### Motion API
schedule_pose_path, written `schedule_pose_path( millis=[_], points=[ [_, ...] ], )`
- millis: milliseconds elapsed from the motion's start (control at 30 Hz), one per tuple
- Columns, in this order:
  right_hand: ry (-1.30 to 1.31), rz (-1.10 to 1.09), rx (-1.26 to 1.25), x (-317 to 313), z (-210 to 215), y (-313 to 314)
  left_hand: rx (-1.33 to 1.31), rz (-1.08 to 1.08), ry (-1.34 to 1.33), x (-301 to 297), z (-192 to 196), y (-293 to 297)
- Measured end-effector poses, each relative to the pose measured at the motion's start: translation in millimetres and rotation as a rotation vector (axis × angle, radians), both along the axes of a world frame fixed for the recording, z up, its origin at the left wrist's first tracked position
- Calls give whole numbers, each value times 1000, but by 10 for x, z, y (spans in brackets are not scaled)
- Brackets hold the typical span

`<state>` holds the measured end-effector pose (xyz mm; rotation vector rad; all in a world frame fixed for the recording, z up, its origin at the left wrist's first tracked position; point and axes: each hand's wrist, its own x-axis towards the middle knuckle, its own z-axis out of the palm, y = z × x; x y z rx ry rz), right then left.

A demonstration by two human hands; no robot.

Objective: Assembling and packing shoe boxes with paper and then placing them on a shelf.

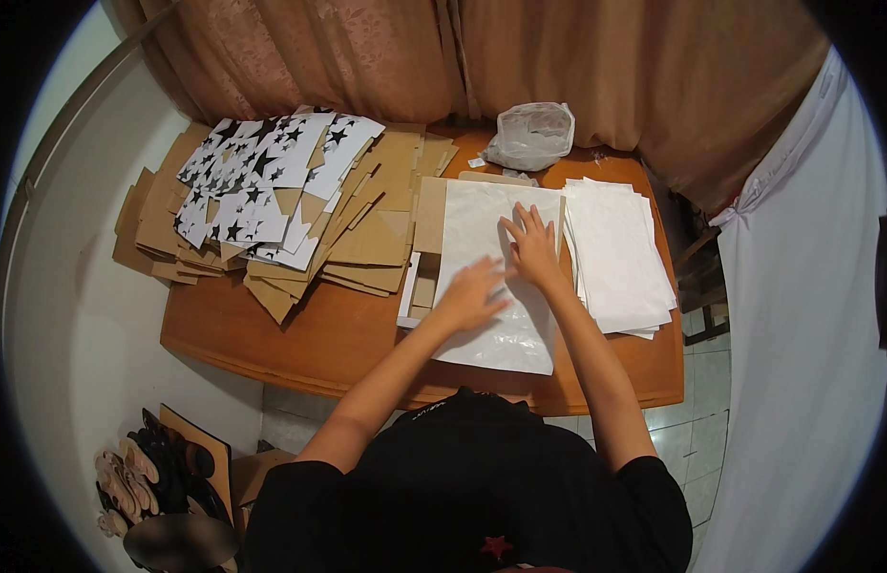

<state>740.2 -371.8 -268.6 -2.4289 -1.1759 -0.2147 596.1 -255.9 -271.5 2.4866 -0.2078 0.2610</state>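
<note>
A glossy white sheet or bag (482, 229) lies over an open cardboard box (429, 220), whose brown flap and white side wall show at the left. My right hand (534, 246) rests on its upper part with fingers spread, holding nothing. Lower and to the left, my left hand (472, 294) is over the same sheet, fingers apart and slightly blurred by motion. The lower end of the sheet is wrinkled and shiny. What the box contains is mostly hidden beneath it.
Flat brown cardboard pieces (372, 248) are piled at the left, topped by white star-printed ones (272, 172). A stack of white sheets (615, 253) lies at the right. A translucent plastic bag (531, 136) stands at the back of the wooden table (281, 349). Shoes (143, 468) sit lower left.
</note>
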Motion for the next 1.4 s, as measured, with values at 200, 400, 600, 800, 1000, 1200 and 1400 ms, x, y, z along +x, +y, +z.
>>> schedule_pose_path(
  millis=[200, 400, 600, 800, 1000, 1200, 1400],
  points=[
    [63, 9, -22, 45, -113, -31, 233, -41, 516, -173, -3, -26],
    [95, 69, 26, 90, -149, -13, 248, -32, 821, -183, 18, 134],
    [70, 56, -2, 44, -129, 22, 245, 76, 937, -93, -165, 242],
    [65, 40, 5, 6, -136, -7, 43, -183, 692, 174, -282, 230],
    [71, 53, 5, 10, -182, -22, 143, -301, 1074, 262, -306, -84],
    [52, 66, 53, 20, -230, -10, -12, -329, 1179, 360, -614, -107],
    [33, 48, 82, -32, -224, -78, 8, -399, 1188, 327, -382, -153]
  ],
)
